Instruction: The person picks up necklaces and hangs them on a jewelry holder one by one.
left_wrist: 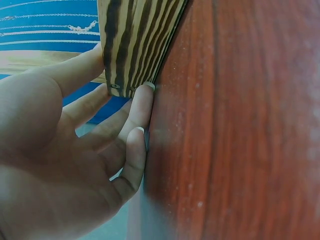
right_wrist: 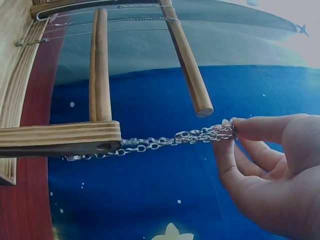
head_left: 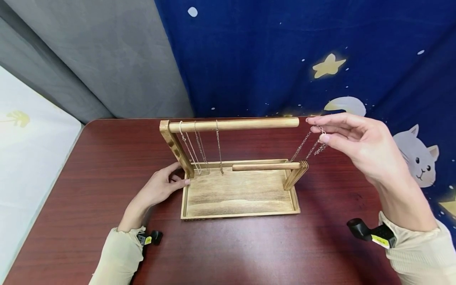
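A wooden jewelry stand (head_left: 235, 198) with a tray base stands on the table. My left hand (head_left: 162, 185) holds its left end, the thumb at the tray's edge and the fingers around the back corner; the striped wood end (left_wrist: 140, 45) shows between them in the left wrist view. My right hand (head_left: 367, 144) pinches a silver chain necklace (right_wrist: 165, 140) between thumb and fingertips, just right of the upper bar's free end (head_left: 293, 122). The chain hangs down past the short post (head_left: 296, 176) on the right. Several thin necklaces (head_left: 219, 148) hang from the upper bar's left half.
A lower bar (head_left: 265, 167) reaches left from the short post, its left end free. The tall post (head_left: 176, 148) carries the upper bar at the left. Behind the reddish-brown table (head_left: 249, 249) hang a grey curtain (head_left: 117, 59) and a blue one (head_left: 249, 59).
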Demonstrator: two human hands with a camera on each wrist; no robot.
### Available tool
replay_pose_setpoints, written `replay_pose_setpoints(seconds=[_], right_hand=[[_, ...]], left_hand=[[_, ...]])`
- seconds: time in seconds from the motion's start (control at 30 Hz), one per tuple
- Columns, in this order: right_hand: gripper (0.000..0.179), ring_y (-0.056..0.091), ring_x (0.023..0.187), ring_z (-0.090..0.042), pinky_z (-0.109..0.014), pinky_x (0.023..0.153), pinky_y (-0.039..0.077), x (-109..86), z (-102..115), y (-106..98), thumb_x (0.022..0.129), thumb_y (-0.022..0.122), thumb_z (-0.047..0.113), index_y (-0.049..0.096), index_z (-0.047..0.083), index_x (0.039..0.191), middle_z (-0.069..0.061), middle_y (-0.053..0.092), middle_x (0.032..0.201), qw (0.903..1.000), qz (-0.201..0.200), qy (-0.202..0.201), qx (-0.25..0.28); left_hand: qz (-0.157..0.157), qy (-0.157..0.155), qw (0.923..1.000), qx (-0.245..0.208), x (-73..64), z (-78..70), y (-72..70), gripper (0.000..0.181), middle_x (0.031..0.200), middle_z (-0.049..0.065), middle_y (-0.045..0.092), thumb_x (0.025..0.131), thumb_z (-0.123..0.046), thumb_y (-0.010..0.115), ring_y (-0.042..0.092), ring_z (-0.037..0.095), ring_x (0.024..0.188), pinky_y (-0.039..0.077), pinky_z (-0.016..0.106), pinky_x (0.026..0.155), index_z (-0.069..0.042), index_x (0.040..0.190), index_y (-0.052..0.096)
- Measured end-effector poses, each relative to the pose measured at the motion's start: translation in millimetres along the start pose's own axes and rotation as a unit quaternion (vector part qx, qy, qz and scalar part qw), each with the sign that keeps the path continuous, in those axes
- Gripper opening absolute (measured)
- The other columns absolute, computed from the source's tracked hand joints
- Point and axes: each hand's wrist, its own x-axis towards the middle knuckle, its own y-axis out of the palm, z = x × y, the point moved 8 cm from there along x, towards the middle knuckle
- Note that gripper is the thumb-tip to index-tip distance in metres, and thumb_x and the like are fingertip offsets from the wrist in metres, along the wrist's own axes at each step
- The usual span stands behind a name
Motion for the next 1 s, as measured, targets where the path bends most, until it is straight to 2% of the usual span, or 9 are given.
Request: replay_pose_setpoints(seconds=[0.2, 0.57, 0.83, 1.0], right_hand=[[0.034, 0.068, 0.105, -0.018, -0.019, 0.083, 0.050, 7.9, -0.9, 1.5, 0.089, 0.072, -0.002, 0.066, -0.007, 0.122, -0.013, 0.070, 0.119, 0.9999, -0.008, 0.010, -0.008], [0.038, 0.067, 0.109, -0.021, -0.021, 0.086, 0.051, 18.9, 4.1, 11.9, 0.088, 0.071, -0.006, 0.063, -0.009, 0.125, -0.016, 0.067, 0.123, 0.9985, 0.003, 0.007, 0.053], [0.038, 0.067, 0.108, -0.025, -0.024, 0.088, 0.051, 25.8, 11.5, 21.0, 0.087, 0.067, -0.013, 0.060, -0.013, 0.125, -0.019, 0.067, 0.122, 0.9949, 0.014, -0.026, 0.096], [0.037, 0.067, 0.109, -0.027, -0.028, 0.090, 0.051, 29.9, 18.4, 30.4, 0.086, 0.063, -0.020, 0.059, -0.017, 0.123, -0.020, 0.067, 0.121, 0.9901, 0.040, -0.054, 0.123]], left_hand=[[0.001, 0.002, 1.0000, 0.001, 0.4, -1.2, -0.4, 0.064, 0.091, 0.004, 0.073, 0.095, -0.029, 0.070, 0.067, 0.014, 0.081, 0.049, 0.031, 0.071, -0.003, 0.147, 0.043], [0.006, 0.003, 1.0000, 0.000, 3.9, 0.9, 1.6, 0.065, 0.090, 0.003, 0.073, 0.094, -0.028, 0.070, 0.067, 0.013, 0.081, 0.049, 0.031, 0.071, -0.004, 0.148, 0.042], [0.004, 0.002, 1.0000, -0.009, 2.8, 1.3, 1.4, 0.066, 0.090, 0.004, 0.073, 0.094, -0.028, 0.071, 0.067, 0.014, 0.082, 0.049, 0.029, 0.070, -0.004, 0.148, 0.042], [0.000, 0.003, 1.0000, -0.003, 1.4, 0.4, 0.5, 0.066, 0.091, 0.005, 0.072, 0.095, -0.028, 0.070, 0.068, 0.014, 0.082, 0.049, 0.030, 0.070, -0.003, 0.149, 0.041]])
